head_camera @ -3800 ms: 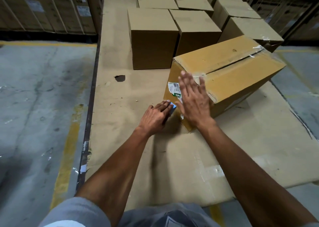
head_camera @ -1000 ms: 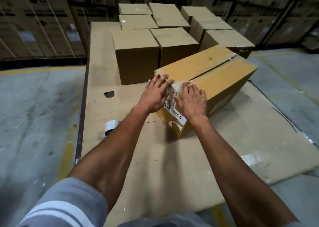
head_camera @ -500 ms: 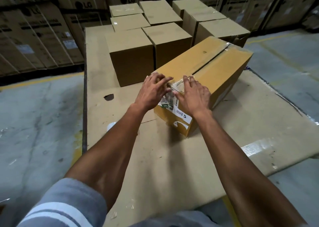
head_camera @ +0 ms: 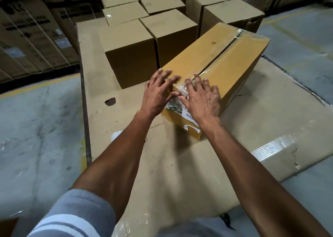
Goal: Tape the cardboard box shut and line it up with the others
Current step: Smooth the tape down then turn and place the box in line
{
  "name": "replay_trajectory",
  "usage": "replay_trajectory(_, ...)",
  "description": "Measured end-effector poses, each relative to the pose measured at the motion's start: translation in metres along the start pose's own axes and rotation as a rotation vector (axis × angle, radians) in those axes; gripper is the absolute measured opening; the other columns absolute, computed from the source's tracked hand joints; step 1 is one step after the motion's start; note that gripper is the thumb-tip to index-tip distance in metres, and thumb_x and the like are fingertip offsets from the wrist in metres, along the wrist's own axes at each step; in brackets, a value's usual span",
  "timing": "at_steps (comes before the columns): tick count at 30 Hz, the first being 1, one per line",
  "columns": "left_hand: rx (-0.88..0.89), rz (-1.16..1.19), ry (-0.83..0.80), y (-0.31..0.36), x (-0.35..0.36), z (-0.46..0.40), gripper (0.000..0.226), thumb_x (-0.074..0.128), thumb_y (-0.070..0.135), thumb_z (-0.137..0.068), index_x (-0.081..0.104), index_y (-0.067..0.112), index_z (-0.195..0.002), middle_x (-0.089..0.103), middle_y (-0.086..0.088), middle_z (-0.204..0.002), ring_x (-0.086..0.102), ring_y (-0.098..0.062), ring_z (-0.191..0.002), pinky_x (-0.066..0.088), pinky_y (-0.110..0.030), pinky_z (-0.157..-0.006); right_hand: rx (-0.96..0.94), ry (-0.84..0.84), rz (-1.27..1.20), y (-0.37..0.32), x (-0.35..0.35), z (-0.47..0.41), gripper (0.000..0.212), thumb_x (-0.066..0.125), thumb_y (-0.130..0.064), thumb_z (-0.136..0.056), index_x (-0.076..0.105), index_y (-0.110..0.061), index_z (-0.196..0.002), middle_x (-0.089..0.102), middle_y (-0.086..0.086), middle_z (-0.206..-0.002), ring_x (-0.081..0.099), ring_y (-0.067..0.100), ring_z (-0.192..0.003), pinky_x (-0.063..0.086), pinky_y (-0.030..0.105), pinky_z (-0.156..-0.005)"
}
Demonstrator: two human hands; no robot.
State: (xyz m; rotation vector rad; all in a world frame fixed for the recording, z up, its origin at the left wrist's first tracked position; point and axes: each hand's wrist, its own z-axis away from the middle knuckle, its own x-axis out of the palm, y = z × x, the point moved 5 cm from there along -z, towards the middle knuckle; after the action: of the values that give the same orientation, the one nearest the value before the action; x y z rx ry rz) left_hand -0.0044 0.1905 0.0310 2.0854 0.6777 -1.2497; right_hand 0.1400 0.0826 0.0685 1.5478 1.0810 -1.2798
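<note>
— So, from the head camera, where is the cardboard box (head_camera: 223,63)?

— Lying long-side down on the flattened cardboard sheet (head_camera: 180,164) that covers the counter (head_camera: 84,110), set at an angle, its far end near the closed boxes (head_camera: 129,52) grouped behind it. Clear tape (head_camera: 219,50) runs along the seam on top.

— And the hands?

— Both are at the near end. The left hand (head_camera: 157,94) lies over the near left corner, fingers (head_camera: 166,74) spread and flat, gripping nothing. The right hand (head_camera: 202,99) is pressed flat on the near end face and its top edge, fingers (head_camera: 197,78) spread too, covering shiny tape and a torn printed label (head_camera: 175,106).

— Anything else in view?

— A white rounded thing (head_camera: 115,135) peeks out beside the left forearm; too hidden to tell what it is. Printed cartons (head_camera: 32,38) stand on the concrete floor (head_camera: 36,128) to the left, and a grey striped sleeve (head_camera: 72,217) shows at the bottom.
</note>
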Motion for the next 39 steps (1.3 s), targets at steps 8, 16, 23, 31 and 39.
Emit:
replay_trajectory(8,0.104,-0.113,-0.029,-0.004,0.004,0.006,0.1,0.06,0.073,-0.09,0.01,0.041,-0.17,0.011,0.0,-0.18,0.0,-0.028,-0.167,0.007,-0.059,-0.133,0.013,-0.017,0.021,-0.003,0.005,0.001,0.112,0.053,-0.079,-0.091,-0.004,-0.022,-0.169,-0.012,0.012,-0.177,0.001,0.036,-0.164,0.018,0.056,-0.129)
replay_trajectory(16,0.318,-0.179,0.077,0.02,-0.007,0.005,0.057,0.043,0.044,-0.114,0.034,0.025,-0.167,0.034,0.003,-0.174,0.016,-0.021,-0.166,0.008,-0.059,-0.133,-0.094,0.121,0.011,-0.01,-0.003,0.01,0.067,0.028,-0.051,-0.112,0.025,-0.013,-0.167,0.029,0.008,-0.173,0.023,0.028,-0.162,0.019,0.054,-0.13)
replay_trajectory(23,0.304,-0.092,0.058,0.014,-0.006,0.004,0.06,0.056,0.041,-0.108,0.04,0.028,-0.164,0.041,0.006,-0.17,0.026,-0.019,-0.163,0.01,-0.054,-0.133,-0.082,0.068,0.034,-0.012,0.002,0.009,0.073,0.042,-0.054,-0.109,0.024,-0.013,-0.167,0.03,0.008,-0.173,0.024,0.028,-0.162,0.022,0.052,-0.129)
replay_trajectory(31,0.297,-0.02,-0.014,0.013,-0.01,0.002,0.062,0.058,0.037,-0.107,0.038,0.029,-0.165,0.037,0.006,-0.172,0.025,-0.019,-0.163,0.011,-0.052,-0.132,0.001,0.078,-0.091,-0.017,-0.001,0.01,0.066,0.03,-0.055,-0.111,0.031,-0.018,-0.165,0.032,0.004,-0.173,0.024,0.027,-0.162,0.022,0.053,-0.129)
replay_trajectory(39,0.247,0.02,0.001,0.015,-0.013,-0.001,0.052,0.053,0.034,-0.109,0.048,0.03,-0.161,0.046,0.005,-0.167,0.036,-0.02,-0.159,0.02,-0.055,-0.13,0.014,0.09,-0.103,-0.017,0.002,0.01,0.066,0.029,-0.055,-0.11,0.036,-0.016,-0.163,0.04,0.005,-0.169,0.034,0.03,-0.158,0.032,0.054,-0.125)
